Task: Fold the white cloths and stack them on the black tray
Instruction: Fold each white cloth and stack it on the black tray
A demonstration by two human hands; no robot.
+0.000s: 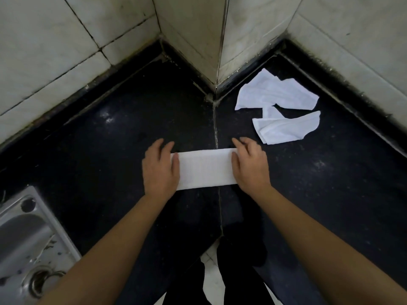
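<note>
on the black worktop (99, 150), at its inner corner, a folded cloth (206, 169) lies as a long, narrow white strip running left to right, straddling the pale seam (215, 128) in the stone. the left hand (159, 170) lies flat over the strip's left end, fingers straight and slightly spread, pointing away from the body, thumb resting on the fabric. the right hand (250, 168) covers the right end in much the same way, fingers stretched past the far edge and thumb laid on the cloth. neither hand curls round or pinches anything; both simply press down. between the hands the strip looks smooth, its long edges roughly parallel.

further back and to the right, well apart from the strip, two more white cloths lie loose and rumpled on the worktop. the far cloth (275, 93) sits near the foot of the tiled pillar (211, 40), corners sticking out. the near cloth (286, 128) lies just in front of it; whether the two touch or overlap at the narrow neck between them, i cannot tell.

pale wall tiles (55, 51) with dark grout rise behind the worktop on both sides. a steel sink (28, 234) is set in at the lower left, beside the left forearm, its drain near the bottom edge. below the arms, dark-clad legs (237, 271) and a patch of light floor (211, 276) show past the worktop's front edge.
</note>
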